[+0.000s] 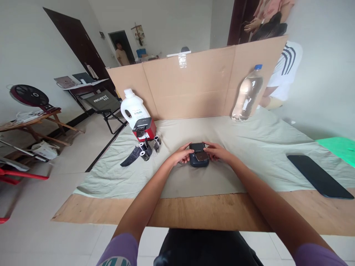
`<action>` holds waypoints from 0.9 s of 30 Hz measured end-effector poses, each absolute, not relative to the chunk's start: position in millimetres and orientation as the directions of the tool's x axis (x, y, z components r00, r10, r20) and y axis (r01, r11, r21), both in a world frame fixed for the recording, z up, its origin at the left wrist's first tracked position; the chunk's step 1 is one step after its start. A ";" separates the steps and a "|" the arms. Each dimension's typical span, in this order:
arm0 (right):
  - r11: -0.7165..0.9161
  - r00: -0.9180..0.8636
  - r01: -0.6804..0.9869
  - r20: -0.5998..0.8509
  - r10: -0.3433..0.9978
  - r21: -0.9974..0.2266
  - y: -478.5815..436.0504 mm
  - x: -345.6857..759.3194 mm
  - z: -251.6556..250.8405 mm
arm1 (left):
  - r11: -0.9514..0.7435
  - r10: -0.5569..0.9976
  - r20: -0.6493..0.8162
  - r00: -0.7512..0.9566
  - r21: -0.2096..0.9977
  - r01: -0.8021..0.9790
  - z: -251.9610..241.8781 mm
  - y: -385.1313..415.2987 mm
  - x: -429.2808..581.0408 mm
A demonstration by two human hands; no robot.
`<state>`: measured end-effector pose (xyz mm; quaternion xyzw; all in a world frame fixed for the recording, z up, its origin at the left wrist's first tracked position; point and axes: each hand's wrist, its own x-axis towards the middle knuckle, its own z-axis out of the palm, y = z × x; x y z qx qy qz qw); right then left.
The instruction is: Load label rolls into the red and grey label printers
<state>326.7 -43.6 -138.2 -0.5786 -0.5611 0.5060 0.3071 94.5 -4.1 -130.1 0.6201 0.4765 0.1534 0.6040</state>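
A small black box-shaped device [199, 161] with a rounded front and a brown piece on its front sits on the cloth in front of me; its exact kind I cannot tell. My left hand [181, 153] grips its left side, thumb near the upper edge. On the opposite side my right hand [217, 152] holds it the same way, fingers partly hidden behind it. To the left lie several small rolls [144, 151] of dark film with white cores. Behind them stands a red and black box [146, 129].
A white jug [133, 107] stands behind the box. A clear bottle with a blue cap [248, 94] leans by the cardboard screen [191, 87]. At right lies a dark flat slab [318, 173], beside a green sheet [338, 147]. Other people are beyond the screen.
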 end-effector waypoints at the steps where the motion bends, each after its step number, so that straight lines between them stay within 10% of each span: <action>1: -0.135 -0.106 0.356 -0.184 0.977 -0.925 -49.6 324.8 -142.3 | 0.178 0.773 -0.378 0.509 0.900 0.398 -131.0 -3.8 94.0; 10: 0.014 0.105 0.736 0.134 0.985 -0.677 -109.4 266.1 -164.6 | 0.253 0.762 -0.376 0.528 0.922 0.292 -143.7 -3.7 95.2; 27: -0.134 0.515 0.809 0.580 0.632 -0.572 -16.2 479.5 -147.8 | 0.200 0.799 -0.235 0.554 0.972 0.123 -109.7 63.7 377.4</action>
